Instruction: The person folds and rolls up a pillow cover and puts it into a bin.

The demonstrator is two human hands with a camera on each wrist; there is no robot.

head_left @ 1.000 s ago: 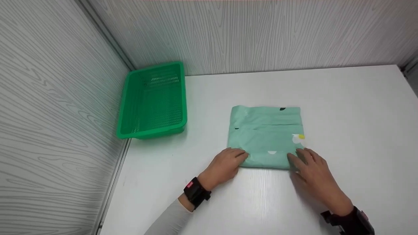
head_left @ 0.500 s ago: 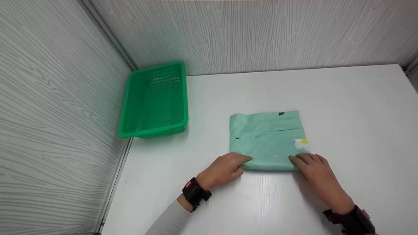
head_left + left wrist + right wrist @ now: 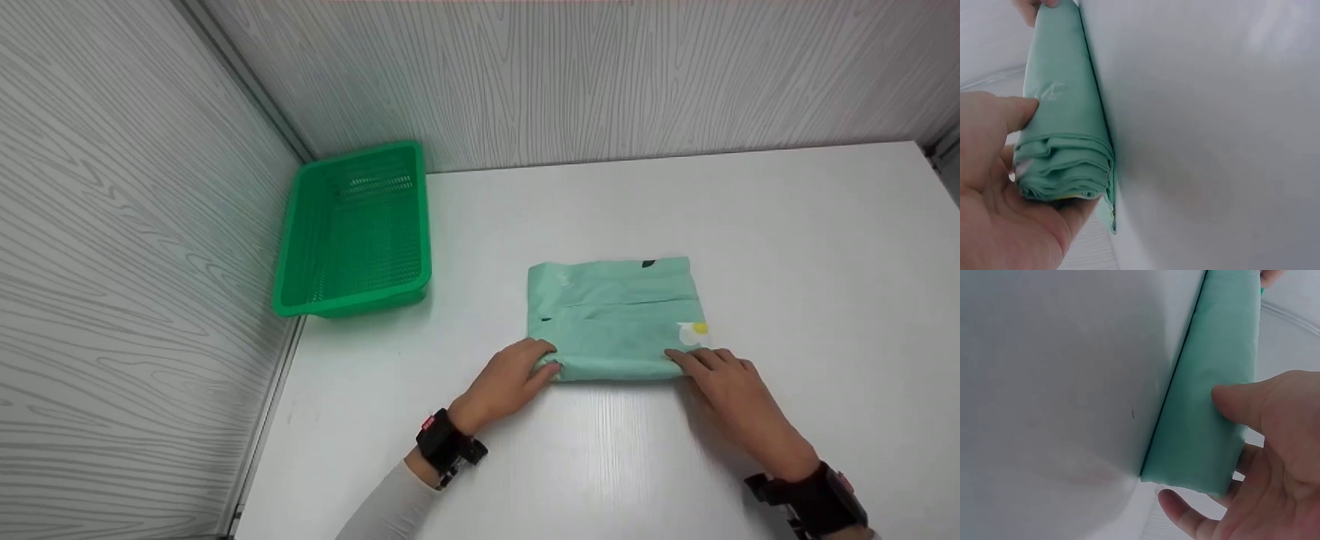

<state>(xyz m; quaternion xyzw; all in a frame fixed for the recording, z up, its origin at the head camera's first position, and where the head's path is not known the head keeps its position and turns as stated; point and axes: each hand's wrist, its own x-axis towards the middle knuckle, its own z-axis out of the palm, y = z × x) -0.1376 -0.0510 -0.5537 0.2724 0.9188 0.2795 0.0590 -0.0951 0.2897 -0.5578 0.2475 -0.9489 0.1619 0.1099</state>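
Folded mint-green cloth (image 3: 615, 319) lies flat on the white table (image 3: 787, 247), roughly mid-table, near edge toward the person. It has small prints (a white-and-yellow daisy at its right side, dark specks near the far edge).

Left hand (image 3: 514, 379) is at the cloth's near-left corner. In the left wrist view (image 3: 994, 185) the thumb lies on top of the stacked layers and the fingers curl beneath them, so it pinches that corner. Layered fold edges show plainly there.

Right hand (image 3: 731, 386) is at the near-right corner. In the right wrist view (image 3: 1266, 461) the thumb presses on the top face of the cloth (image 3: 1213, 405) and the fingers reach under the edge, gripping the corner.

Both hands hold the near edge, which looks slightly lifted or rolled off the table. Far edge rests on the table.

Black wrist devices on both wrists; a white sleeve on the left arm.

Green perforated plastic basket (image 3: 352, 229) sits in the far-left corner against the wood-grain walls, well apart from the cloth, nothing visible inside.
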